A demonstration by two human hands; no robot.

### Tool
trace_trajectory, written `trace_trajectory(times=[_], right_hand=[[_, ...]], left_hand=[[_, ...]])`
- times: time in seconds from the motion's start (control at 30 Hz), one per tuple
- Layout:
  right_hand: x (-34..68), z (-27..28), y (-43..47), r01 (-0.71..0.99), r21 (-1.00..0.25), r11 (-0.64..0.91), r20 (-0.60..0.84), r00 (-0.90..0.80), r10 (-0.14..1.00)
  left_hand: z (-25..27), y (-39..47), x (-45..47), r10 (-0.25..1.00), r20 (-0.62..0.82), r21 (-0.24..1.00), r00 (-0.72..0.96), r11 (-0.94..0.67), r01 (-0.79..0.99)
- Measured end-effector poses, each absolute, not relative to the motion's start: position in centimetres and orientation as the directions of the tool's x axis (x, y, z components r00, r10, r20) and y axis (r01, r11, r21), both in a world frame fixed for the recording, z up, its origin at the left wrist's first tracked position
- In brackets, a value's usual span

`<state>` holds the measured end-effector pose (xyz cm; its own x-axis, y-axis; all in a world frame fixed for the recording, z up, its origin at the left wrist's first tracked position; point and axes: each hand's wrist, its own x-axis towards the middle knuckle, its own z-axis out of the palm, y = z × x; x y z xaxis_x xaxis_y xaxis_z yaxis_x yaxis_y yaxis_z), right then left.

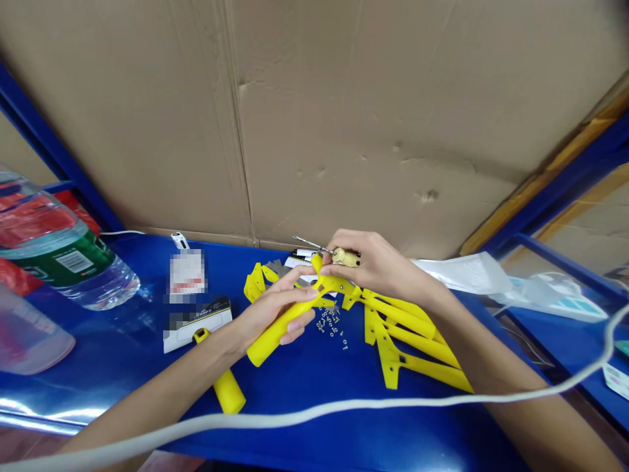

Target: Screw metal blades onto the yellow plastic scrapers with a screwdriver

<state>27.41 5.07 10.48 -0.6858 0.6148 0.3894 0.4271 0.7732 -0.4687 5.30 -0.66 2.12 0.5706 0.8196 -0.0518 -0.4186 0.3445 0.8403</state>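
Observation:
My left hand (282, 308) is closed around a yellow plastic handle (268, 339), which is held tilted above the blue table. The fingers of my right hand (366, 259) grip a screwdriver by its short, pale yellow handle (346, 257). Its thin metal shaft (314, 244) points up and to the left, over the top end of the yellow handle. Small loose screws and nuts (330, 322) lie scattered just below my hands. More yellow handles (388, 357) are heaped under my right forearm, and flat yellow pieces (254, 282) lie behind my left hand.
Another yellow handle (228, 392) lies beside my left forearm, near a white-and-black box (211, 321). A large water bottle (73, 255) and a clear plastic container (34, 334) stand at left. A white cable (344, 404) crosses in front. Cardboard (344, 118) backs the blue table (304, 400).

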Motion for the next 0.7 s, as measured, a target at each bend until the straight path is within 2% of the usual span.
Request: trace_trajectory(times=[0.07, 0.17, 0.23, 0.3, 0.47, 0.7], right_hand=[[27.4, 10.7, 5.1, 0.476, -0.523, 0.707, 0.325, -0.656, 0.682], [27.7, 10.9, 5.5, 0.530, -0.631, 0.567, 0.144, -0.639, 0.756], [28.0, 10.9, 5.9, 0.551, -0.684, 0.477, 0.018, -0.641, 0.767], [28.1, 10.8, 6.2, 0.571, -0.681, 0.459, -0.026, -0.646, 0.763], [28.2, 10.8, 6.3, 0.585, -0.581, 0.566, 0.099, -0.640, 0.762], [30.7, 13.1, 6.1, 0.634, -0.511, 0.581, 0.257, -0.532, 0.807]], left_hand=[[2.1, -0.7, 5.3, 0.805, -0.057, 0.837, 0.590, 0.361, -0.412], [2.1, -0.8, 5.4, 0.778, -0.074, 0.823, 0.624, 0.401, -0.402], [2.0, -0.8, 5.5, 0.768, -0.097, 0.812, 0.633, 0.428, -0.396], [1.9, -0.9, 5.5, 0.760, -0.119, 0.806, 0.638, 0.450, -0.385], [2.2, -0.7, 5.3, 0.767, -0.131, 0.779, 0.628, 0.472, -0.414], [2.6, 0.1, 4.7, 0.866, -0.160, 0.685, 0.473, 0.443, -0.579]])
